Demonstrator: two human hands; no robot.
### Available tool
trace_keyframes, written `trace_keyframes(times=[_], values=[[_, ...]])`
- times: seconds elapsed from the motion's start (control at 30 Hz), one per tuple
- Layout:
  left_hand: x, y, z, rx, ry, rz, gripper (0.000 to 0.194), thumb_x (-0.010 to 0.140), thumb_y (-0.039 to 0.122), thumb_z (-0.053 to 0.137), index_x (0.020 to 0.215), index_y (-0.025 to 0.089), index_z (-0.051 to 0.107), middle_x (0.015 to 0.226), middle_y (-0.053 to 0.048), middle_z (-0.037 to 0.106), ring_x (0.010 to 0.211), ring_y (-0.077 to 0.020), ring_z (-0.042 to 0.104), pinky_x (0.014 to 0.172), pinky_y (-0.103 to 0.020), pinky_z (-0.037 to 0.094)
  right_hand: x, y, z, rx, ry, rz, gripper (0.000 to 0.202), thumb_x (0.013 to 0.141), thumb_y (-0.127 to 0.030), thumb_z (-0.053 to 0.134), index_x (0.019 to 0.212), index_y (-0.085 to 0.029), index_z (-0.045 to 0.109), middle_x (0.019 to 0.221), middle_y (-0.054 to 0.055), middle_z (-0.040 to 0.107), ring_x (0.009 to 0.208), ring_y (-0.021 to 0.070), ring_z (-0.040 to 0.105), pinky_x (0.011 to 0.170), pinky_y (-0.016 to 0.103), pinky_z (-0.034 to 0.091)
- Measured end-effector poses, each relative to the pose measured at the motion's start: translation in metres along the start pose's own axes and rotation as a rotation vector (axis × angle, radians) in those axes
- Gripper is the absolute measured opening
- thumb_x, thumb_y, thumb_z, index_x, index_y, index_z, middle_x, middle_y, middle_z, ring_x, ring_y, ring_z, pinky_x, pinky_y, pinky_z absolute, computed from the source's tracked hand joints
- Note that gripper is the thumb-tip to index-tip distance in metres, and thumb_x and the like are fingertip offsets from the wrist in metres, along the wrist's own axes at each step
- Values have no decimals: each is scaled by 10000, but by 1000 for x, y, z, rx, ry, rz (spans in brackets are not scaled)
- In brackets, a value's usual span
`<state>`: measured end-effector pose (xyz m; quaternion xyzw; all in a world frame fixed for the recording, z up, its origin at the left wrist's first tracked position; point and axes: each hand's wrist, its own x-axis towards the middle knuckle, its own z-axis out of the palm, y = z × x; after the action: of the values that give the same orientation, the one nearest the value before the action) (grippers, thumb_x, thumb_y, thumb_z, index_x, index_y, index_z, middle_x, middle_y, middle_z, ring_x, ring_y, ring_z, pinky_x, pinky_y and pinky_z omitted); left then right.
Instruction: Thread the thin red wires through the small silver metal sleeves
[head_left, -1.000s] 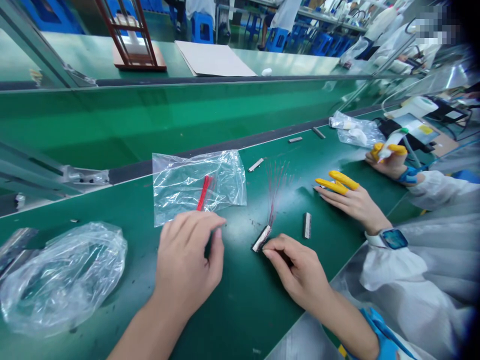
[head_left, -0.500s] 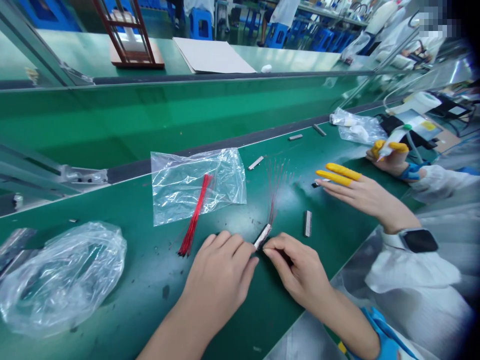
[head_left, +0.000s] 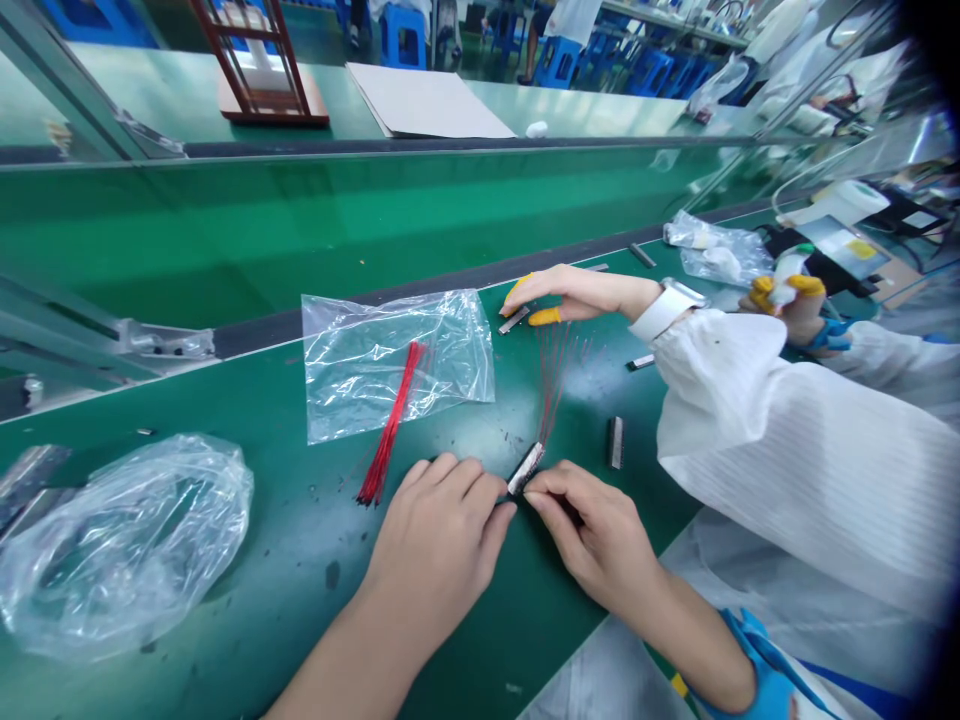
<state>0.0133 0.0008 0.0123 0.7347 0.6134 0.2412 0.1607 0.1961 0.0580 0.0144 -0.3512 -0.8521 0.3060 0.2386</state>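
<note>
Bright o'all; glare on flat plastic bag [head_left: 367, 365]; R side blurry + stretched, top-R corner blk.

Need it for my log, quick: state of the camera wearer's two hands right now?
Left hand: at the strip's lower end; grip hidden, cannot tell.
Right hand: closed, fingertips pinched at the strip's edge; what they pinch is hidden.

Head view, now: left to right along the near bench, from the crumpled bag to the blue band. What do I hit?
Crumpled clear bag → red wire bundle → left hand → small pale-topped strip → right hand → blue band.
</note>
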Motion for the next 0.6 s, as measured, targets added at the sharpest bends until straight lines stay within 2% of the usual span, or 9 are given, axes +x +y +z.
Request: trace_keyframes(times=[0.43, 0.53, 0.6], values=[[-3, 0, 0, -19, -14, -8, 121, 943, 212, 576, 861, 203, 663, 755, -12, 627, 724, -229, 526, 650, -380, 323, 2, -3, 3, -19, 2, -47, 122, 969, -117, 552, 963, -200, 641, 776, 11, 656, 692, 156, 632, 649, 270, 501], [-3, -1, 0, -22, -19, -10, 122, 943, 209, 573, 860, 202, 661, 758, -12, 628, 728, -229, 528, 652, -382, 327, -2, -3, 4, -1, 19, 30, 60, 948, -166, 604, 980, -214, 622, 748, -8, 608, 626, 145, 595, 581, 260, 488], [-3, -1, 0, -31, -16, -11, 110, 936, 206, 579, 856, 200, 655, 758, -12, 626, 729, -228, 529, 652, -383, 330, -7, -2, 5, 26, 85, 127, 96, 913, -220, 666, 954, -227, 579, 716, -30, 555, 547, 130, 538, 484, 242, 449]])
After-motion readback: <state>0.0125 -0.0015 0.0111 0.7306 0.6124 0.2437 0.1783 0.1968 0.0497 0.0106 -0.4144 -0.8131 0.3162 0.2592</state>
